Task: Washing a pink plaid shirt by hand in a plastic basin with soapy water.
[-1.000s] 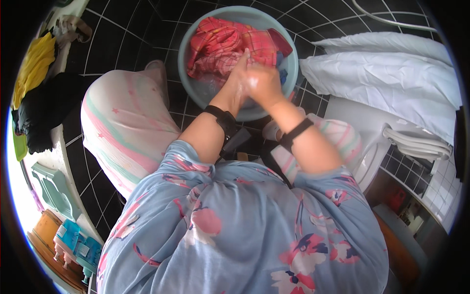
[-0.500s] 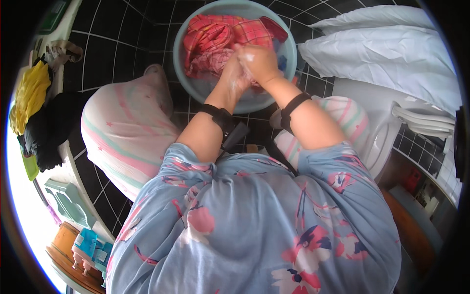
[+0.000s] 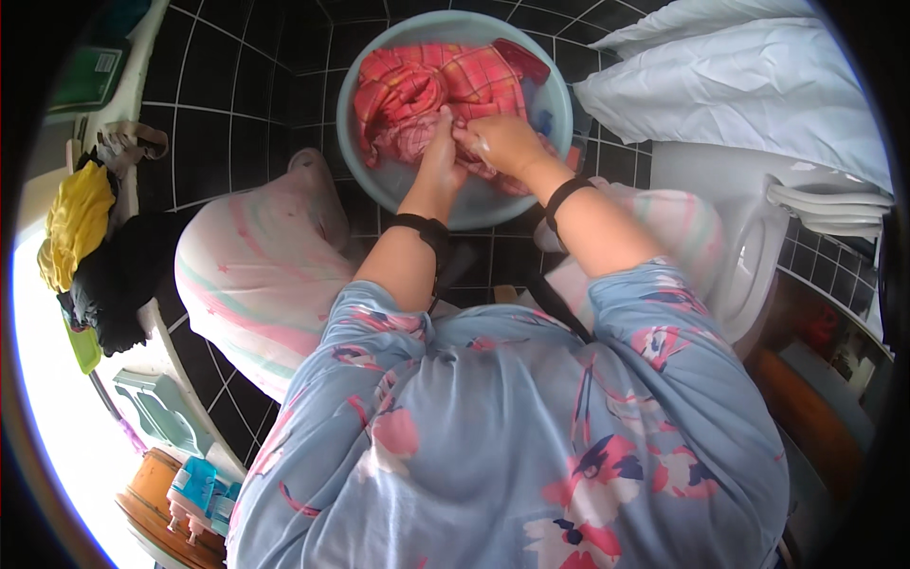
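A pale blue-green round basin (image 3: 349, 152) holds a wet, bunched red plaid cloth (image 3: 488, 81) in water. Both of my hands are over the near half of the basin, close together. My left hand (image 3: 442, 156) is closed on a paler, wet fold of the cloth, thumb pointing away from me. Beside it, my right hand (image 3: 509, 144) is curled round another part of the same cloth, with suds on its skin. Cloth shows between and below the hands. Some of the fingers are hidden, and a bit of dark blue fabric (image 3: 544, 123) shows at the basin's right side.
My knees in striped trousers (image 3: 256, 275) flank the basin on dark tiles (image 3: 204, 123). To the right, a white sheet (image 3: 720, 85) hangs near a white toilet (image 3: 744, 275). Yellow cloth (image 3: 71, 223), black cloth (image 3: 114, 294) and blue pump bottles (image 3: 194, 484) are along the left.
My hands were pressed together over the cloth; now they are slightly apart, with cloth showing between them. The whole view has shifted a little, so the basin sits lower.
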`<control>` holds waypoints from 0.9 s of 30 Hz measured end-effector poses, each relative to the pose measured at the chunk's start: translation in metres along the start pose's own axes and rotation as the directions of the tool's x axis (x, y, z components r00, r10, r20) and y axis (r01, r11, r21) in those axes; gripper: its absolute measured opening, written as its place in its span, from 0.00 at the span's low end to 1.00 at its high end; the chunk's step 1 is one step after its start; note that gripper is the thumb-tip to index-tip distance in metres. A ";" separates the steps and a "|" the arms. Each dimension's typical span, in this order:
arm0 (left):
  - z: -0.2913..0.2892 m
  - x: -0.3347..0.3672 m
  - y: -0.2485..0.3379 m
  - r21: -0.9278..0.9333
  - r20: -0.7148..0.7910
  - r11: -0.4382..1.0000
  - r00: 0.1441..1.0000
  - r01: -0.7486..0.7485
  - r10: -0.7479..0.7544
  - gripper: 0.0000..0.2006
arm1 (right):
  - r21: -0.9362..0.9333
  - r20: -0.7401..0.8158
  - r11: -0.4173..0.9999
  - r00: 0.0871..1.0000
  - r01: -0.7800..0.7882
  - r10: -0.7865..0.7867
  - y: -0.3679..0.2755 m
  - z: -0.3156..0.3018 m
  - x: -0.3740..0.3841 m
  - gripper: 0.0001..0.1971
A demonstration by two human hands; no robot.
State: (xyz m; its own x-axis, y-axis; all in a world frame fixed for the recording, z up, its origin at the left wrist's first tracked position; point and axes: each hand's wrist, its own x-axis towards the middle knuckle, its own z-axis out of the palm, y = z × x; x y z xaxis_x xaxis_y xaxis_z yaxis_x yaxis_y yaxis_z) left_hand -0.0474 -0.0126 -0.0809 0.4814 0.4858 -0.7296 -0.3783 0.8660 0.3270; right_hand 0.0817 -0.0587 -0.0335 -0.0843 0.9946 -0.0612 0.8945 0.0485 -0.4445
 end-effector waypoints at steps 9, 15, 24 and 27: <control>-0.052 0.029 -0.009 0.425 -0.347 0.902 0.934 0.078 0.083 0.48 | -0.142 0.302 0.990 0.951 -0.017 0.060 0.018 0.050 -0.013 0.25; -0.087 0.068 -0.031 0.393 -0.355 0.916 0.932 0.077 0.074 0.45 | -0.350 0.319 0.936 0.938 -0.017 0.136 0.019 0.100 -0.008 0.15; -0.142 0.102 -0.051 0.418 -0.257 0.907 0.949 -0.062 0.183 0.20 | -0.448 0.605 0.894 0.732 -0.012 0.313 0.004 0.109 0.022 0.13; -0.138 0.104 -0.053 0.306 -0.343 0.952 0.936 0.031 0.079 0.18 | 0.011 0.444 0.919 0.825 -0.395 0.349 0.018 0.096 0.025 0.12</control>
State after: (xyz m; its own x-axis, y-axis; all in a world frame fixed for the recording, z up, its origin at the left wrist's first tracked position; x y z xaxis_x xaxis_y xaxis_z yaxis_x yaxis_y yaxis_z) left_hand -0.0863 -0.0247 -0.2573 0.1499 0.4828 -0.8628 -0.1034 0.8755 0.4720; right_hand 0.0530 -0.0421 -0.1290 0.0480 0.7966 -0.6025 0.8499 -0.3494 -0.3943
